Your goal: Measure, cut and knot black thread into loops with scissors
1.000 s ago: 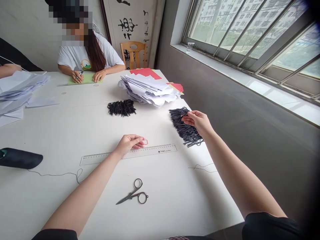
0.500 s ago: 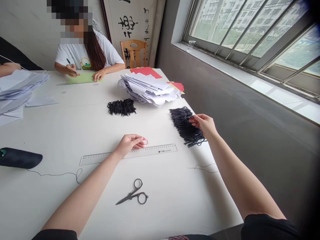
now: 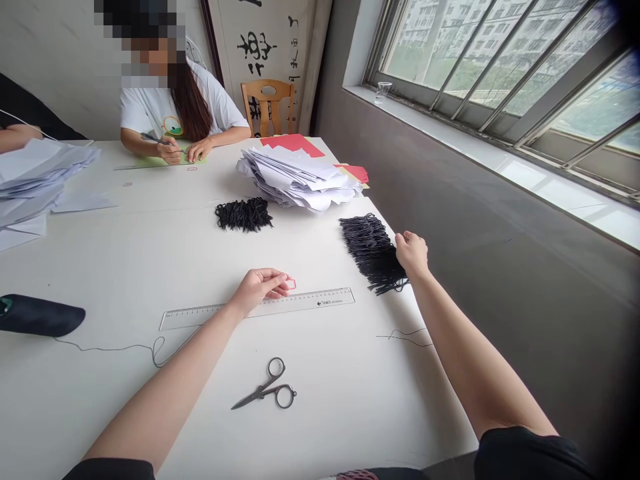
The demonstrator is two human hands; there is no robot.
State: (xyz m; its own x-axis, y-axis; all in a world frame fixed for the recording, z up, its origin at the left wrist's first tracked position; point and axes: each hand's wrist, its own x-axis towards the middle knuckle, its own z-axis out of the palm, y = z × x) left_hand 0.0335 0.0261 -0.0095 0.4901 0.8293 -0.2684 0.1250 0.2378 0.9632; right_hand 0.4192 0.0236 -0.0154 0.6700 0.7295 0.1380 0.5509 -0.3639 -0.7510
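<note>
Between the fingertips of my left hand (image 3: 259, 290) is a small red-edged piece (image 3: 291, 284). That hand is closed above a clear ruler (image 3: 330, 298). My right hand (image 3: 413, 253) is at the right edge of the bundle of dark cords (image 3: 373, 253), its fingers curled; what they hold, if anything, is hidden. A smaller heap of black loops (image 3: 244, 215) lies farther back. Grey scissors (image 3: 265, 389) rest partly open in front of the ruler. A loose dark thread (image 3: 405, 337) lies near the table's right edge.
A dark thread spool (image 3: 45, 316) lies at the left, its thread trailing under my left forearm. White paper stacks (image 3: 300, 179) and red paper (image 3: 293, 145) are at the back. Across the white table (image 3: 125, 260), a person (image 3: 200, 110) holds a pen over green paper.
My right hand has shifted right, from over the cord bundle to its right edge, and turned. My left hand has not moved. The other person's pen hand moved right.
</note>
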